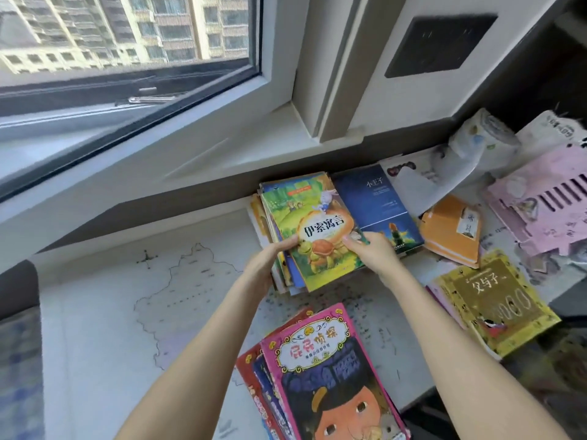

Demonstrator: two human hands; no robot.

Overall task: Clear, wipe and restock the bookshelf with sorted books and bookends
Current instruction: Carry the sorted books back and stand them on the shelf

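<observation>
1. Stack of picture books, green cover on top, sits at centre frame on the map-printed surface. Its far edge is close to the ledge below the window.
2. Left hand grips the stack's left edge, thumb on the green cover and fingers down the side. Right hand grips the lower right corner, thumb on top, fingers hidden beneath. Both are closed on the stack.
3. Judgement: the two-sided hold looks meant to square the uneven edges or to lift the pile as one. The lower books fan out to the left, so a one-handed lift would likely shed them.
4. Stack lies between the two hands and touches both. Forearms enter from the bottom of the frame.
5. Other piles read as sorted groups.
   - Pink-covered pile is at bottom centre, nearest the person.
   - Blue book is just right of the held stack, its near corner hidden behind the right hand.
   - Orange book and yellow book are further right, well apart from both hands.
6. Pink slotted piece lies at the right edge. It may be a bookend, but I cannot confirm that. No bookshelf can be made out in view.
</observation>
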